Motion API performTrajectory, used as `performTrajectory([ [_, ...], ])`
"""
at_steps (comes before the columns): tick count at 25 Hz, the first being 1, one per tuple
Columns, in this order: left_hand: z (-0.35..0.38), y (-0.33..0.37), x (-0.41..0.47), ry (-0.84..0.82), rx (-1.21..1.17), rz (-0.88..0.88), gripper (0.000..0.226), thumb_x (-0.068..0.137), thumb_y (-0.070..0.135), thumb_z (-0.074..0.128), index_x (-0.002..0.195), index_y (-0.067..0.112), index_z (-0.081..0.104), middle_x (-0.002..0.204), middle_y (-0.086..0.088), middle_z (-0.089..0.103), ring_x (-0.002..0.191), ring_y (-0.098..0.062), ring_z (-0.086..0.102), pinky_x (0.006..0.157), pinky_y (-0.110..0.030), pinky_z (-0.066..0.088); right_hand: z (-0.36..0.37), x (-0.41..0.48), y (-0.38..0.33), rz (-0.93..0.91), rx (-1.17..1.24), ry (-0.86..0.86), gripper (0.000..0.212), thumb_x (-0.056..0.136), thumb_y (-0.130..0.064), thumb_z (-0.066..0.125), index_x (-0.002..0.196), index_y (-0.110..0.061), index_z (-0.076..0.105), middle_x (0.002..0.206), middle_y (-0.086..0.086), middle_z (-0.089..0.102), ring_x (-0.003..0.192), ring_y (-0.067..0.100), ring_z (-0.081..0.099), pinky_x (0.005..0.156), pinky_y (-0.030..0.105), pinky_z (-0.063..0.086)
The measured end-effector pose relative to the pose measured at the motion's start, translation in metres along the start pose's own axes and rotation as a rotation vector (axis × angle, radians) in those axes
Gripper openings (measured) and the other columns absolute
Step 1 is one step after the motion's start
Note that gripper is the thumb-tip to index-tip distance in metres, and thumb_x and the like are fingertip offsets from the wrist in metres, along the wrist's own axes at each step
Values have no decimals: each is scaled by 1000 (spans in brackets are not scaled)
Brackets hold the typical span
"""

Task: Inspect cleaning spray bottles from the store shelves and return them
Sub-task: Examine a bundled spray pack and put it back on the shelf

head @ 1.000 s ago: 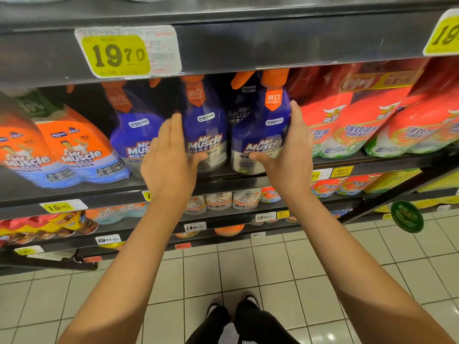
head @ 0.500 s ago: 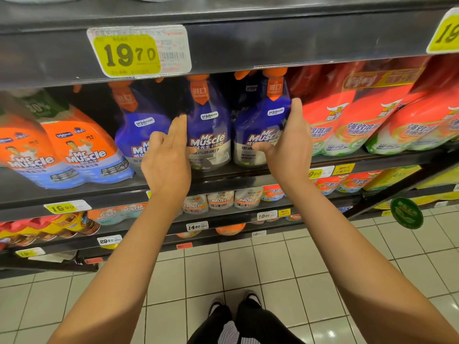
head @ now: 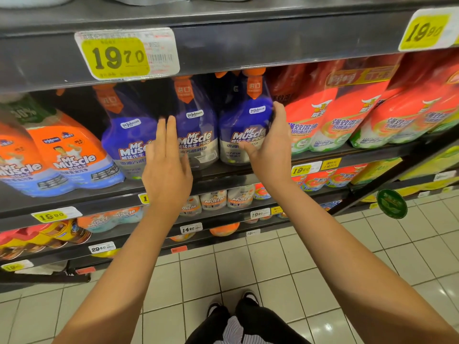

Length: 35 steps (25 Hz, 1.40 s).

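R hand (head: 269, 150) grips rt purple btl (head: 244, 120) on shelf (head: 99, 197) | L hand (head: 166, 167) flat-open by mid btl (head: 196, 125)

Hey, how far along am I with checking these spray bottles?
Done: every purple bottle in view stands on the shelf. In hand: your right hand has its grip on the rightmost purple bottle, which sits in the row; your left hand is open by the middle bottle. Left: probably let go, then check the others.
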<state>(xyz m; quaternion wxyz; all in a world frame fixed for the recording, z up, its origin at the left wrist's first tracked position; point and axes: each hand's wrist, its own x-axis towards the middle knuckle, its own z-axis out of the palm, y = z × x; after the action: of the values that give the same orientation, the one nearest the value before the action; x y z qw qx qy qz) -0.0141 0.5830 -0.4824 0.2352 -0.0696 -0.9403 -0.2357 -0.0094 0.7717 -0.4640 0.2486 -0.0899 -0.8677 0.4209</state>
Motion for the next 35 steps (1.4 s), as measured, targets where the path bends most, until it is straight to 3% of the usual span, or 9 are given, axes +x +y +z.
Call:
performTrajectory([
  [2,2,5,-12,40,-99,9,67,86,3,61,145,14,33,156,-10,27,122,-28,41,69,-29,45,-10,-7,1,-13,23,-3,80,75,1,77,142,1,33,140,15,46,131,28,42,110,26,32],
  [5,8,25,-33,38,-270,46,60,87,3,58,143,14,39,150,-8,39,130,-22,40,100,-21,34,-43,-20,14,-72,-10,170,58,82,2,67,134,4,42,131,16,51,120,30,50,105,39,40],
  [8,21,70,-42,-15,-419,64,58,88,9,56,143,18,40,138,-2,52,122,-11,44,102,-28,35,-92,-11,43,-60,21,339,48,87,-4,65,130,6,45,126,18,54,115,31,53,98,47,44],
  [10,34,107,-38,-77,-525,69,61,87,14,56,145,21,37,141,0,50,124,-18,47,104,-37,39,-122,5,66,7,73,350,54,87,-8,66,134,5,41,129,18,52,119,29,51,102,42,42],
  [15,80,179,-19,-41,-545,-70,69,88,16,63,148,10,29,151,-7,37,138,-26,36,113,-43,30,-164,44,112,52,276,31,84,84,-11,73,148,-4,18,141,-8,36,128,-12,36,104,7,29],
  [20,111,212,-7,-121,-778,-443,97,83,19,74,153,13,7,154,-6,31,138,-15,35,113,-41,32,-175,79,134,108,375,-239,104,80,-15,78,152,-7,3,156,10,25,144,19,28,117,40,29],
  [25,118,206,-4,-61,-712,-481,75,81,27,76,143,14,36,131,-6,58,120,-18,55,102,-42,45,-183,96,135,79,325,-270,54,78,-12,79,120,0,48,107,14,64,103,29,62,91,53,48],
  [28,115,202,-10,34,-593,-445,63,78,36,76,133,23,50,115,3,68,106,-12,62,90,-37,52,-187,95,130,42,232,-170,33,74,-17,80,98,-5,61,77,3,61,74,21,58,75,45,51],
  [35,106,196,-13,-71,-871,-464,53,80,10,75,128,7,53,118,-5,67,109,-13,63,96,-37,51,-197,84,129,139,359,-247,39,72,-24,84,98,-11,59,106,18,64,99,33,61,86,52,50],
])
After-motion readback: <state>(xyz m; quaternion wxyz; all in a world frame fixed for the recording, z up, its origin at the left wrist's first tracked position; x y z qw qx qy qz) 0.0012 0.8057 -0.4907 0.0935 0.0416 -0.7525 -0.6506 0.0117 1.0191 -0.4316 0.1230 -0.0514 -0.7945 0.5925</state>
